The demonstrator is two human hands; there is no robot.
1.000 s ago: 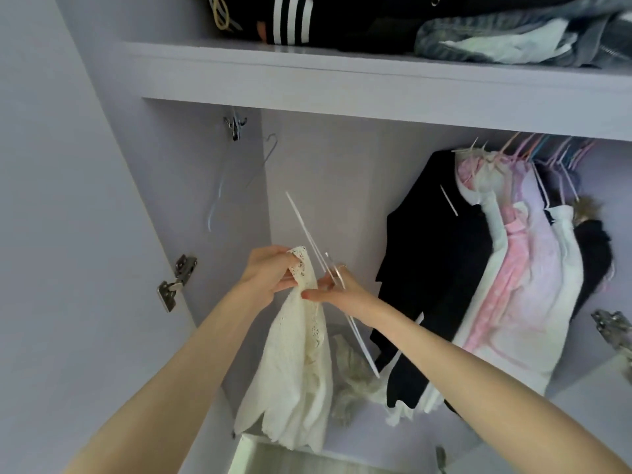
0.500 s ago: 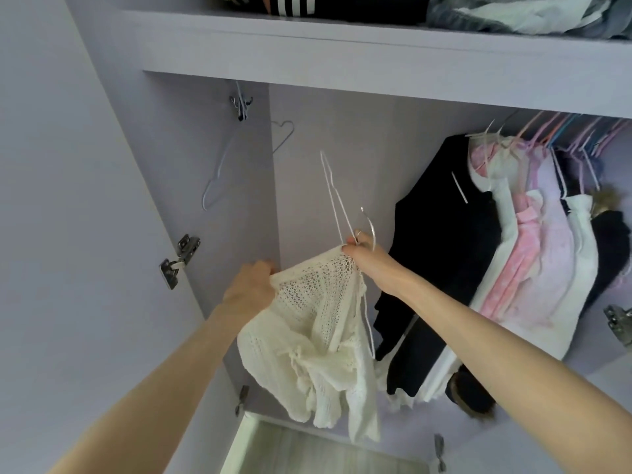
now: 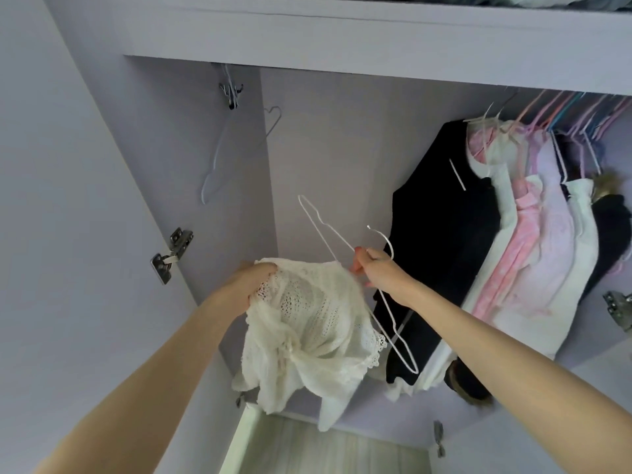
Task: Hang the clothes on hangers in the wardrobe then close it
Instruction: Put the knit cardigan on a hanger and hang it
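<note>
Fitting step: the cream lace top (image 3: 307, 323) is being put onto a white wire hanger (image 3: 345, 268); as I judge it, this garment is partway dressed and not yet hung.
Door hinges: two on the left door, the upper (image 3: 172, 253) in plain sight and the lower (image 3: 239, 400) half hidden by the top; two more on the right, (image 3: 617, 307) and (image 3: 438, 437).
Spare hangers: one pale wire hanger (image 3: 219, 159) dangles from a hook cluster (image 3: 231, 92) on the left wall; a thin wire heart (image 3: 272, 119) hangs just beside it.
Left hand: the left hand (image 3: 253, 285) has its fingers curled into the bunched neckline of the top, gripping it.
Top's place: held in the air in front of the open wardrobe (image 3: 342, 148), touching the hanger's lower arm, its hem hanging loose.
Right hand: the right hand (image 3: 376, 271) pinches the hanger at the neck below its hook, fingers closed on the wire.
Next move: it likely calls for threading the free upper arm of the hanger into the neckline, then lifting the hook to the rail.
Hung clothes: a row (image 3: 513, 251) on the right, one black, several white and pink; the exact count is unclear.
Coloured hangers: many, too crowded to count.
</note>
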